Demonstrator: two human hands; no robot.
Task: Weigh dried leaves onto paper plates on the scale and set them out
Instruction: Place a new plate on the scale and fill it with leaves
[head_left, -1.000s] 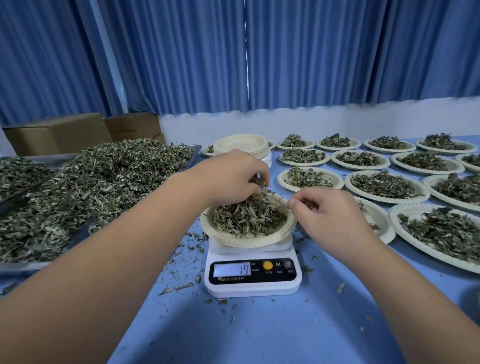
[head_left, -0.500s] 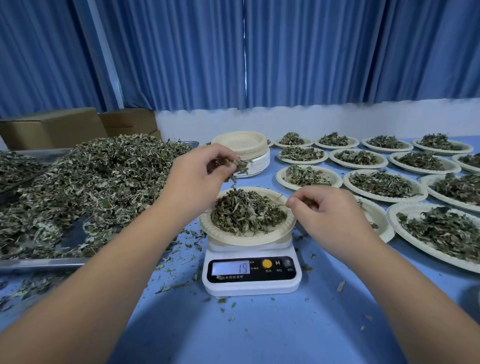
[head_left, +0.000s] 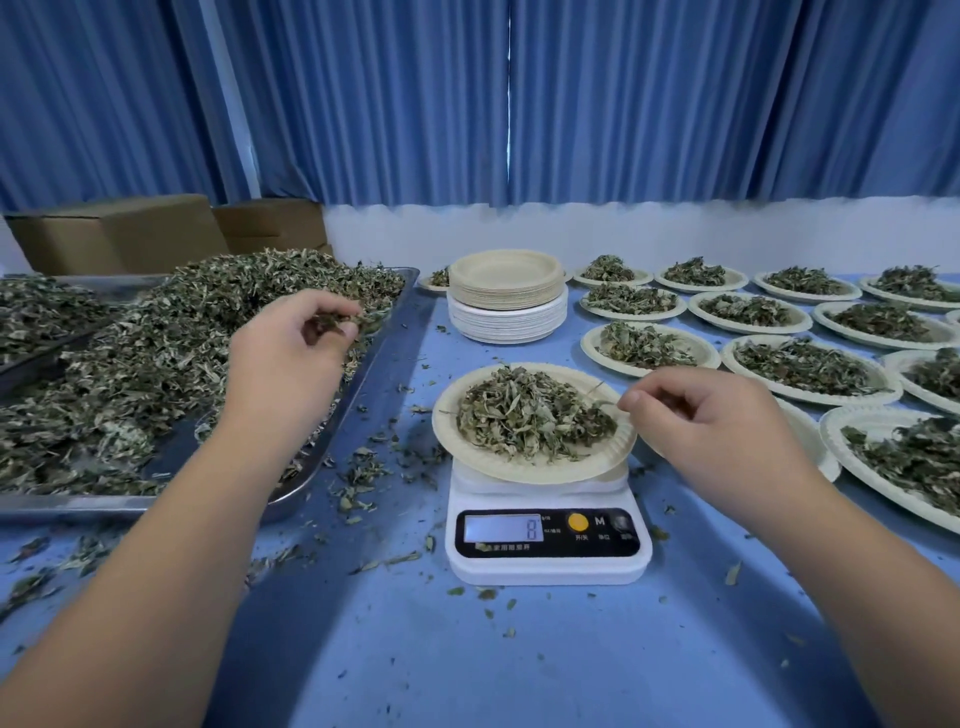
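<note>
Left hand (head_left: 291, 358) pinches a tuft of leaves (head_left: 330, 325) above the heaped tray (head_left: 130, 506). Right hand (head_left: 711, 421), fingers curled, lies at the right rim of the leaf-filled plate (head_left: 519, 470) on the scale (head_left: 548, 569). Whether this hand grips anything cannot be told.

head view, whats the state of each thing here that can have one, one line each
scale, on, display shows 8
plate on the scale, holds a leaf pile
left hand, pinching a pinch of leaves above the tray
right hand, curled at that plate's right rim, grip unclear
tray, heaped with loose leaves
plate stack, empty
set-out plates, filled
cardboard boxes, closed
curtains, drawn
</note>
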